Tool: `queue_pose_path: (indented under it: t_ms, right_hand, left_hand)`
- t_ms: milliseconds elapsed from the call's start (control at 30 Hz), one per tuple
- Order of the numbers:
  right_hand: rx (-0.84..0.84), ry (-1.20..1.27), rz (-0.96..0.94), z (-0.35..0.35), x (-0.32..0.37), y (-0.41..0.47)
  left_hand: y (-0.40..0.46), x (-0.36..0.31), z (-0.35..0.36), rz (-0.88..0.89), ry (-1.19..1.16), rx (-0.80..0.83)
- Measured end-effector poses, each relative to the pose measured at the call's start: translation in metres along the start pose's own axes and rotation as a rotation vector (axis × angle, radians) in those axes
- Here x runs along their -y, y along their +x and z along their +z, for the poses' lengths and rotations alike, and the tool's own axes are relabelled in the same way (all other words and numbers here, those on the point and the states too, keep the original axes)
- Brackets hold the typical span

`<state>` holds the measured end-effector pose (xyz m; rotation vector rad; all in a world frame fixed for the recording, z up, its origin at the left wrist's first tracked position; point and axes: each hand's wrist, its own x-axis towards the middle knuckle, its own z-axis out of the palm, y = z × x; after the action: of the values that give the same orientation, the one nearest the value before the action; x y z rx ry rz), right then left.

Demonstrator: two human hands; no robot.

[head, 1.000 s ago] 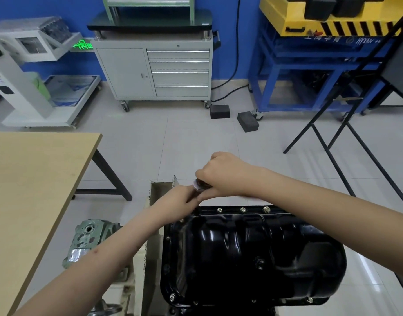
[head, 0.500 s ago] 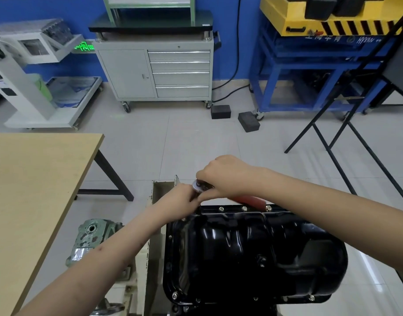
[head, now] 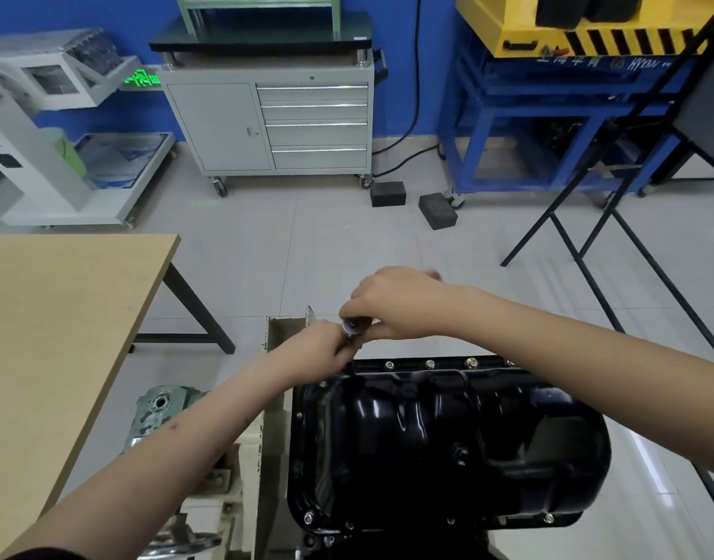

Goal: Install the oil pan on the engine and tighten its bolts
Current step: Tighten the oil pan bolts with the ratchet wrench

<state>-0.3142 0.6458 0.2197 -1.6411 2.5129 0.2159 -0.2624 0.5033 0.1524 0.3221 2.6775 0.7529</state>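
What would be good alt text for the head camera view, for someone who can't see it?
Two bare hands meet at the far left corner of a glossy black oil pan, the right hand gripping a ratchet tool and the left hand steadying beneath it. Bolts line the pan's far edge; a wooden table sits left.

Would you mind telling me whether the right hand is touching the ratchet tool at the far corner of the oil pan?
Touching. The head view shows the right hand closed over the ratchet tool, whose round head pokes out from under its fingers.
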Motion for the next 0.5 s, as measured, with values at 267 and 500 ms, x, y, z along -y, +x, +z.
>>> queue_pose_path:
  t_ms: [267, 500]
  right_hand:
    - [-0.005, -0.049, 0.067, -0.0004, 0.0052, 0.0021]
    - [-0.009, -0.083, -0.082, -0.0012, 0.0020, 0.0043]
  left_hand:
    - [-0.0037, 0.0006, -0.0035, -0.003, 0.017, -0.030]
    - [-0.0002, 0.0006, -0.0007, 0.024, -0.048, 0.009]
